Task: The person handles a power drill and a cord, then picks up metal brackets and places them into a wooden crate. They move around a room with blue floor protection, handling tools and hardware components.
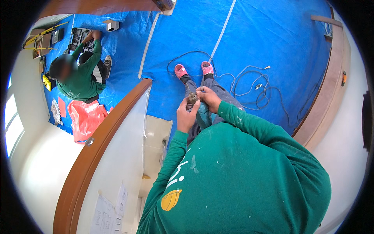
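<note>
- Nearest the lens: green long-sleeved sweatshirt (241, 179) with pale flecks, filling the lower middle.
- Beyond its front edge, over grey trousers (230, 94) — a teal-bodied power tool (203, 117), nose pointing away from the wearer, rear end hidden.
- Left hand (186, 116): curled closed around the tool's nose, thumb and fingers on opposite sides.
- Right hand (210, 99): fingers bent, fingertips drawn in at the same nose; whether they pinch a small separate piece, cannot tell.
- Progress, judged from this view: handling at the nose looks under way, unfinished while both hands are there. Tool is against no work surface; whether a bit is seated is too small to make out.
- Tool's look: smooth teal casing, duller grey-brown nose, partly masked by fingers.
- Underfoot: blue plastic sheeting (187, 31), pink shoes (180, 70) on it.
</note>
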Action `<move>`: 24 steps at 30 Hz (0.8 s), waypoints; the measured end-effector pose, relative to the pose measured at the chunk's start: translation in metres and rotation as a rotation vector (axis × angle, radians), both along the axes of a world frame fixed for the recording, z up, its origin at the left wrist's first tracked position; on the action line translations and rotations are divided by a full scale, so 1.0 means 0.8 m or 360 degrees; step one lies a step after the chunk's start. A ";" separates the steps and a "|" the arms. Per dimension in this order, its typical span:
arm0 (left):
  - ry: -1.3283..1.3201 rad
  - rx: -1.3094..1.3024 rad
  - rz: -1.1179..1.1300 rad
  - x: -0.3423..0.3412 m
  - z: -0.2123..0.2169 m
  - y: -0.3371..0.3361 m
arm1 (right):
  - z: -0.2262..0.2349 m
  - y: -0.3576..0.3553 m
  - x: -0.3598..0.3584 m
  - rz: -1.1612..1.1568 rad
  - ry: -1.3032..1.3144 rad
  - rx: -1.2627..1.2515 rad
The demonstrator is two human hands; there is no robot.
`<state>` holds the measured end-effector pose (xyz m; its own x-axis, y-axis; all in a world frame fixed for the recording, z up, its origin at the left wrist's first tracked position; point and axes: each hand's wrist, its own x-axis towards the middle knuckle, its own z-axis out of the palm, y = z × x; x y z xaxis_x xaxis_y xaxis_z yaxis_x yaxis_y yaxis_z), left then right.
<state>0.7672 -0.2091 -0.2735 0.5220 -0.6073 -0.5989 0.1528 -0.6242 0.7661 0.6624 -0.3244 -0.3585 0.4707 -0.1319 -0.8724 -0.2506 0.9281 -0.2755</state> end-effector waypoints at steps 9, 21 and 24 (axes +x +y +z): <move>0.0772 -0.0660 0.0653 -0.019 -0.038 0.013 | 0.031 -0.017 0.017 0.0202 0.0340 -0.0088; 0.0718 -0.0382 0.0675 -0.036 -0.078 0.023 | 0.072 -0.080 -0.025 0.0781 0.0082 -0.0493; 0.0722 -0.0444 0.0796 -0.020 -0.085 0.039 | 0.066 -0.112 -0.043 0.0584 0.0275 -0.0234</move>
